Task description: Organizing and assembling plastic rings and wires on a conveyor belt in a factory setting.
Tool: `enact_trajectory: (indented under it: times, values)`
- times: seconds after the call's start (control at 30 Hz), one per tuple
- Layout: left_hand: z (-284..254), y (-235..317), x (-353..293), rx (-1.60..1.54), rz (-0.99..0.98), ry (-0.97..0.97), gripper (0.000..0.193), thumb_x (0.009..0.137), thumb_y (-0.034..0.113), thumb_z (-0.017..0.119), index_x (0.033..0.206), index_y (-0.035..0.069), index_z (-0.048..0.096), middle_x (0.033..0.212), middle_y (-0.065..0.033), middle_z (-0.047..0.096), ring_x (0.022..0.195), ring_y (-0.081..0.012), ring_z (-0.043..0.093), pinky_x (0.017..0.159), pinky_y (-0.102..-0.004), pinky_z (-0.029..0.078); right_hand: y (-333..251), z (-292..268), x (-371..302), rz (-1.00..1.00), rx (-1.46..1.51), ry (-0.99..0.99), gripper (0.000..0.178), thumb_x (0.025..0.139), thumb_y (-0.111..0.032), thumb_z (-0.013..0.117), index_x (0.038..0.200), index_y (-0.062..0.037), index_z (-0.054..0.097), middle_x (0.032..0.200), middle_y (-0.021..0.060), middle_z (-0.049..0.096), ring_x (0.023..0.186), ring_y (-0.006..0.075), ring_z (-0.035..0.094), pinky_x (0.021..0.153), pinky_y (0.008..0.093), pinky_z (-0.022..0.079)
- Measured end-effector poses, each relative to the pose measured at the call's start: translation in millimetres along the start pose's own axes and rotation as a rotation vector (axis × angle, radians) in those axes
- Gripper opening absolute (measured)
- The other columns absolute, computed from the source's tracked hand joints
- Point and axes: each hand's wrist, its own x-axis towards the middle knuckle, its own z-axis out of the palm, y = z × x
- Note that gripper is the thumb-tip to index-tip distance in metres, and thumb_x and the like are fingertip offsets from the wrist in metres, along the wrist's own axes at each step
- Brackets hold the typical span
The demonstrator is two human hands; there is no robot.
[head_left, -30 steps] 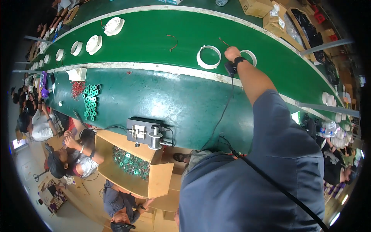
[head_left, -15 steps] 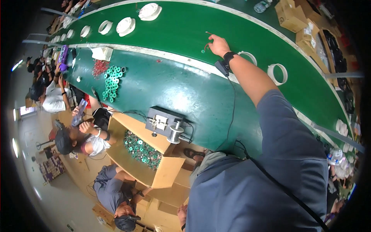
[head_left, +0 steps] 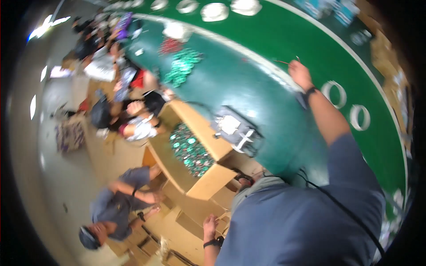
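Observation:
My right hand (head_left: 301,74) reaches out over the near border of the green conveyor belt (head_left: 306,33). Its fingers are pinched on a thin red wire (head_left: 282,61), whose end sticks out to the left; whatever else is between the fingers is too blurred to tell. A dark strap circles that wrist. Low beside my torso, my left hand (head_left: 211,226) hangs with loosely bent fingers and nothing visible in it. Two white rings (head_left: 335,94) lie on the belt right of my right forearm. On the green table (head_left: 230,75), a dark box-shaped device (head_left: 230,126) with a metal top carries a spool (head_left: 245,141).
Green ring-shaped parts (head_left: 183,66) and red wires (head_left: 171,45) are heaped on the table. A cardboard box (head_left: 213,181) holds many small green parts. Two people (head_left: 120,195) sit or crouch at the left. More white rings (head_left: 215,12) stand along the belt. A black cable (head_left: 337,208) crosses my shirt.
My view has swung, so the scene sits farther right, with motion blur. My right hand has drawn back toward the belt's near border, still pinching the wire. More of my left hand shows.

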Motion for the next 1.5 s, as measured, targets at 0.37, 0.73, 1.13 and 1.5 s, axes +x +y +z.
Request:
enact_trajectory:
  times: [0.37, 0.73, 1.13, 1.5]
  values:
    - [61.2, 215.0, -53.5, -0.209, 0.284, -0.788, 0.055, 0.092, 0.026, 0.061, 0.139, 0.007, 0.04, 0.129, -0.0076, 0.053, 0.1, -0.0138, 0.057, 0.079, -0.0261, 0.05, -287.1, -22.0, -242.9, -0.173, 0.733, -1.458, 0.009, 0.088, -0.008, 0.058, 0.096, -0.0018, 0.06, 0.08, 0.004, 0.064, 0.07, 0.0108, 0.062, 0.065, 0.0268, 0.052]
    - [16.6, 204.2, -46.1, -0.244, 0.523, -0.926, 0.03, 0.099, 0.021, 0.048, 0.119, 0.0, 0.057, 0.103, -0.0073, 0.065, 0.083, -0.0098, 0.06, 0.071, -0.0224, 0.051, -351.4, -24.9, -320.9, -0.399, 0.358, -1.451, 0.022, 0.085, -0.014, 0.058, 0.101, 0.0006, 0.063, 0.076, 0.004, 0.066, 0.067, 0.0113, 0.062, 0.065, 0.0285, 0.05]
    - [-77.3, 162.3, -27.5, 0.049, 1.031, -0.695, 0.04, 0.09, 0.018, 0.065, 0.125, 0.002, 0.055, 0.11, -0.0065, 0.063, 0.095, -0.0123, 0.06, 0.082, -0.026, 0.049, -429.3, 59.1, -427.3, -0.749, 0.076, -1.091, 0.022, 0.082, -0.025, 0.059, 0.084, -0.005, 0.066, 0.074, 0.0169, 0.065, 0.068, 0.0334, 0.063, 0.064, 0.0417, 0.049]
    - [-154.4, 143.2, 32.4, -0.093, 0.957, -0.695, 0.017, 0.094, 0.013, 0.058, 0.101, 0.0, 0.067, 0.086, -0.004, 0.067, 0.073, -0.0097, 0.06, 0.068, -0.0235, 0.051, -474.4, 74.2, -502.6, -0.52, 0.182, -0.949, 0.024, 0.086, -0.027, 0.061, 0.078, -0.0046, 0.061, 0.066, 0.0134, 0.059, 0.062, 0.0265, 0.058, 0.061, 0.0388, 0.047]
